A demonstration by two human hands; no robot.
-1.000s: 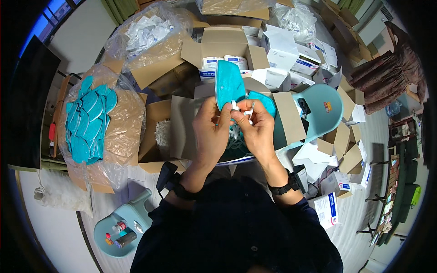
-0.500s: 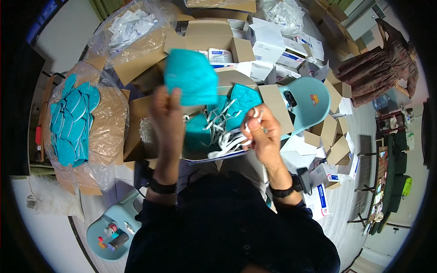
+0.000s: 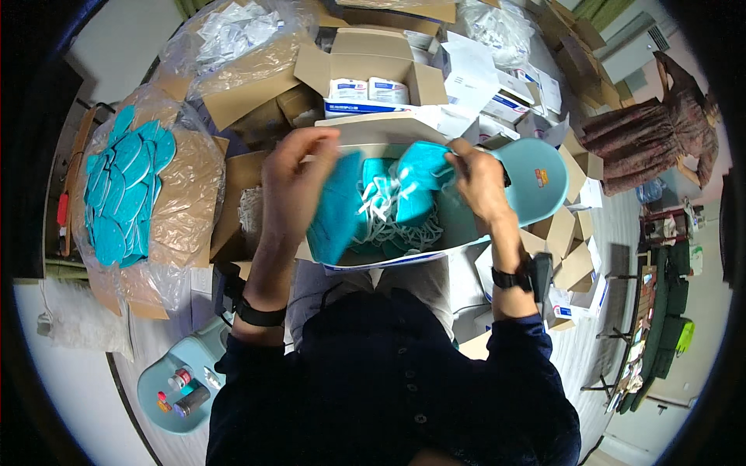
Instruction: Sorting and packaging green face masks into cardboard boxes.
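A white-edged carton (image 3: 388, 264) in front of me holds several teal face masks (image 3: 377, 167) with white straps (image 3: 396, 233) tangled among them. My right hand (image 3: 486, 182) is over the carton's right side, its fingers closed on the edge of a tilted teal mask (image 3: 426, 161). At the carton's left side is my left hand (image 3: 295, 179), blurred, its fingers bent. Another teal mask (image 3: 338, 213) stands slanted right beside that hand, partly behind it. Whether the left fingers still touch this mask is unclear.
To the left, a plastic-lined carton (image 3: 186, 202) bears a heap of teal mask pieces (image 3: 128, 194). Behind is an open carton (image 3: 373, 54) with white packs. A pale blue stool (image 3: 532, 175) stands right, another (image 3: 159, 388) lower left. A person (image 3: 660, 132) is at far right.
My left hand has brought its mask down to the carton's left side. The right hand has left the bunch of straps, moved up and right, and now grips a mask's edge.
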